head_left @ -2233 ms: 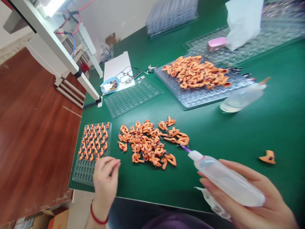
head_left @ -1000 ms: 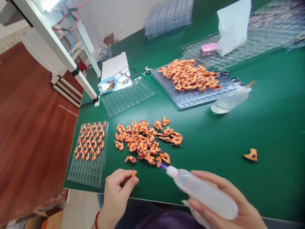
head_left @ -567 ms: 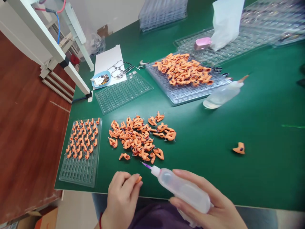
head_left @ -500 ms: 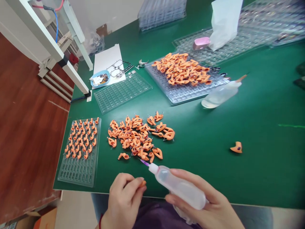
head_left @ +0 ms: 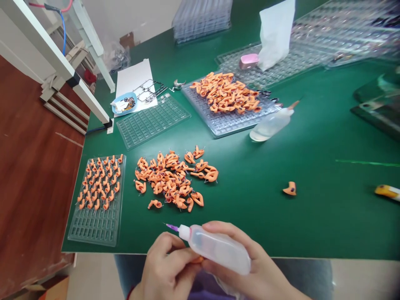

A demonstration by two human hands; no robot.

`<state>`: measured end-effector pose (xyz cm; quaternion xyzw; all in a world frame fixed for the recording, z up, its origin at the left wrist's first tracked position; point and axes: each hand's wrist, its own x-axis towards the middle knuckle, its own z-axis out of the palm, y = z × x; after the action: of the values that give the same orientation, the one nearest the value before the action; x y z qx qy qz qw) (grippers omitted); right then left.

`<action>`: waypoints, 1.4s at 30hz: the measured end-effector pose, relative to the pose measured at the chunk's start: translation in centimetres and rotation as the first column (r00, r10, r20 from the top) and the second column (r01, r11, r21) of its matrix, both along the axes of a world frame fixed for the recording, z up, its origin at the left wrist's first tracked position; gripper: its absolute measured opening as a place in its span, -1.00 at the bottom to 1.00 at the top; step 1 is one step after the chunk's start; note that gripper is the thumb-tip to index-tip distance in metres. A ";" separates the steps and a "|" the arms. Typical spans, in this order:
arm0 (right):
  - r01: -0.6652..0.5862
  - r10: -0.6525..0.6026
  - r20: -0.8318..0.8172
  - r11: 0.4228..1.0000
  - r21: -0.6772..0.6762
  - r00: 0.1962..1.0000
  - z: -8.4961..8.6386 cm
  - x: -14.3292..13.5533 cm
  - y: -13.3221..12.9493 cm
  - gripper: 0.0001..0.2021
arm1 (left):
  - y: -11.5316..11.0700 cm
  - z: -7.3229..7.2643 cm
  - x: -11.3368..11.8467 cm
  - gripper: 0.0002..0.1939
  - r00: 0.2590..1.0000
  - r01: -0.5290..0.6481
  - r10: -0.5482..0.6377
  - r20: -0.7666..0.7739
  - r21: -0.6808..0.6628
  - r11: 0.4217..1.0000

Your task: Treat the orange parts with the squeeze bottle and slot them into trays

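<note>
My right hand (head_left: 250,260) is closed around a translucent squeeze bottle (head_left: 218,250) with a purple needle tip that points left. A bit of white cloth or tissue shows beneath that hand. Close beside the bottle, my left hand (head_left: 171,264) pinches a small orange curved part (head_left: 197,260), mostly hidden by the fingers. Beyond the hands lies a loose pile of orange curved parts (head_left: 170,175) with thin wires. Similar parts stand in rows in a clear compartment tray (head_left: 93,227) on the left.
A stacked tray (head_left: 225,129) bears a heap of orange parts. A second bottle (head_left: 268,125) lies tilted against its corner. One orange part (head_left: 290,188) sits alone at right, with a yellow-handled tool (head_left: 387,191) farther right. A blue dish (head_left: 120,110) and a clear tray (head_left: 153,121) are behind.
My hands have come together, the bottle now above the part in my left hand. The needle tip has moved away from the pile. The view has turned slightly right.
</note>
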<state>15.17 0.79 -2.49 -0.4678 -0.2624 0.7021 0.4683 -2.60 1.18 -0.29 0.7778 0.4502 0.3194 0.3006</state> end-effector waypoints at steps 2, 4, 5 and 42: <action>-0.003 0.003 0.006 1.000 -0.001 1.000 -0.1 0.0 -0.1 -0.57 | -0.1 0.0 0.0 -0.80 1.000 0.004 -0.004 0.007 -0.020 1.000; -0.003 0.002 0.018 1.000 0.011 1.000 -0.3 0.0 -0.1 -0.57 | -0.1 0.1 0.0 -0.79 1.000 0.006 -0.006 0.009 -0.037 0.999; 0.001 -0.001 0.025 1.000 0.022 1.000 -0.3 0.0 -0.1 -0.58 | -0.1 0.1 0.1 -0.79 1.000 0.006 -0.005 0.009 -0.039 0.999; -0.392 -0.192 0.673 0.687 0.612 0.714 -3.5 4.0 -0.6 -0.52 | -0.5 -1.7 -0.3 -0.82 0.836 -0.140 0.286 -0.468 0.321 0.936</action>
<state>19.18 0.21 -5.96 -0.4558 -0.6975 0.3398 0.4363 -2.90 0.66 -1.96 0.8125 0.5491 0.1944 0.0232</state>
